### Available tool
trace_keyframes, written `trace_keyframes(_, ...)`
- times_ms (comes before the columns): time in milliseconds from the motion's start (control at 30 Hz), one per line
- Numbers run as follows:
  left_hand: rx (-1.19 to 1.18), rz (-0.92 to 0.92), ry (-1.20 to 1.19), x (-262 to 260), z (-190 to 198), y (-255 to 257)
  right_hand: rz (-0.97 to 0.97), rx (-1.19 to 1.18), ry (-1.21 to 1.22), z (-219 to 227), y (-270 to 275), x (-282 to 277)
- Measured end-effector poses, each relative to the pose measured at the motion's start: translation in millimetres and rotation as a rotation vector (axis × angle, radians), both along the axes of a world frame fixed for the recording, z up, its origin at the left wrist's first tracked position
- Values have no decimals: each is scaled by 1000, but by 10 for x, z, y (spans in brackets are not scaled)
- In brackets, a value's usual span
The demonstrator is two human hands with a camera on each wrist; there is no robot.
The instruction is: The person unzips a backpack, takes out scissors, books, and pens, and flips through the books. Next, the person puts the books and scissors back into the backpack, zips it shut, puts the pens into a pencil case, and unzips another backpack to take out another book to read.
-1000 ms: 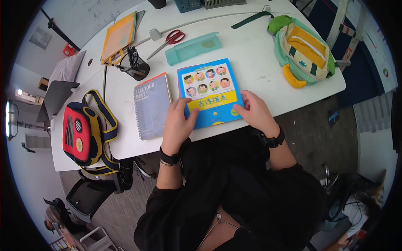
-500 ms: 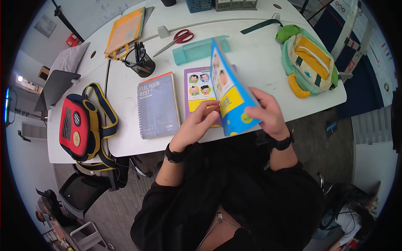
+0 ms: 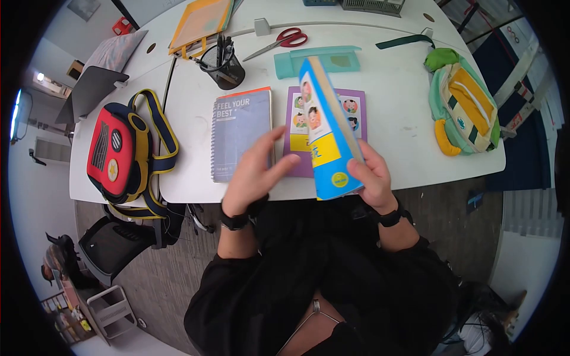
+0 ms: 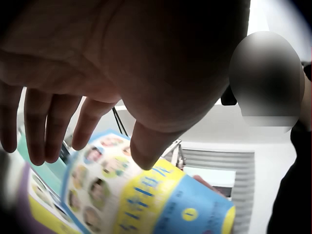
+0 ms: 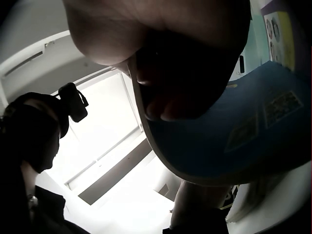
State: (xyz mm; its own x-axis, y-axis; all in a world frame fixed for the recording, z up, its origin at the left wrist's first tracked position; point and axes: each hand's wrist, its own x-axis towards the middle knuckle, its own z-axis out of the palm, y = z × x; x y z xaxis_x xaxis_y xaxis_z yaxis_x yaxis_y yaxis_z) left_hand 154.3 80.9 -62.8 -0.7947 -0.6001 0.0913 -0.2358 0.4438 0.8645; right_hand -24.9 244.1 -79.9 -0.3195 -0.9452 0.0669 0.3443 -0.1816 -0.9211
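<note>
The right hand (image 3: 375,178) grips the lower right side of a blue book (image 3: 330,155), thumb on its cover, and the book stands tilted above the table. Beneath and behind it a purple book (image 3: 301,168) lies flat. Off the books, the left hand (image 3: 254,173) hovers over the grey spiral notebook's (image 3: 240,133) right edge, fingers extended and thumb apart. In the left wrist view the left hand (image 4: 112,63) shows spread fingers in front of the blue book's cover (image 4: 146,195). The right wrist view has the right hand's (image 5: 180,73) fingers against the dark blue back cover (image 5: 209,151).
Behind the books lie a teal case (image 3: 320,61) and red-handled scissors (image 3: 292,38), near a mesh pen cup (image 3: 227,73). A red backpack (image 3: 113,154) stands at the left, a green and yellow bag (image 3: 466,107) at the right. Yellow folders (image 3: 202,24) lie at the back.
The blue book, first flat on the purple one, has been lifted and tilted by the right hand. The left hand has come away from it to the left. The head view has shifted.
</note>
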Motion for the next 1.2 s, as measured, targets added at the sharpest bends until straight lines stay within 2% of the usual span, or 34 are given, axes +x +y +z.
trace_keyframes(33,1,1,1,65,-14,-70,-24,-11,-45,-20,51,-53)
trace_keyframes(100,-234,181,-15,213,-96,-254,-50,-21,-86,-29,129,-174)
trace_keyframes(133,-233,180,-14,290,-136,-332,-113,-25,-115,-24,152,-238)
trace_keyframes(200,-413,425,-111,442,-225,-463,-264,24,-94,30,139,-303)
trace_keyframes(233,-412,425,-113,511,-279,-509,-263,25,-95,-34,159,-367)
trace_keyframes(300,-517,572,-300,623,-357,-546,-257,295,455,-223,257,-559)
trace_keyframes(333,-441,580,-345,643,-352,-531,-291,459,770,-141,285,-587)
trace_keyframes(367,-441,581,-347,645,-350,-524,-289,459,769,-161,304,-631)
trace_keyframes(467,-352,559,-382,634,-351,-483,-494,502,754,-177,304,-717)
trace_keyframes(600,-344,612,-409,546,-217,-446,-413,511,847,59,142,-625)
trace_keyframes(667,-349,637,-429,534,-179,-447,-253,391,854,122,25,-550)
trace_keyframes(700,-360,602,-404,543,-171,-472,-252,387,856,190,-31,-524)
trace_keyframes(767,-373,569,-378,588,-137,-506,-41,320,924,374,-144,-485)
trace_keyframes(833,-125,469,-198,614,-38,-543,29,254,908,523,-266,-454)
trace_keyframes(867,-131,469,-194,614,55,-510,103,194,888,567,-335,-439)
trace_keyframes(933,146,341,112,603,293,-379,60,148,880,614,-505,-412)
trace_keyframes(967,143,344,115,571,359,-344,21,112,868,632,-585,-401)
trace_keyframes(1000,111,289,284,520,412,-315,24,107,872,603,-678,-396)
trace_keyframes(1033,78,232,451,459,473,-285,-20,52,801,533,-777,-395)
trace_keyframes(1100,73,243,493,276,564,-266,-59,-5,731,538,-884,-446)
trace_keyframes(1167,112,217,626,56,574,-354,225,14,303,622,-905,-558)
trace_keyframes(1200,138,193,584,-49,545,-437,213,-13,279,593,-917,-600)
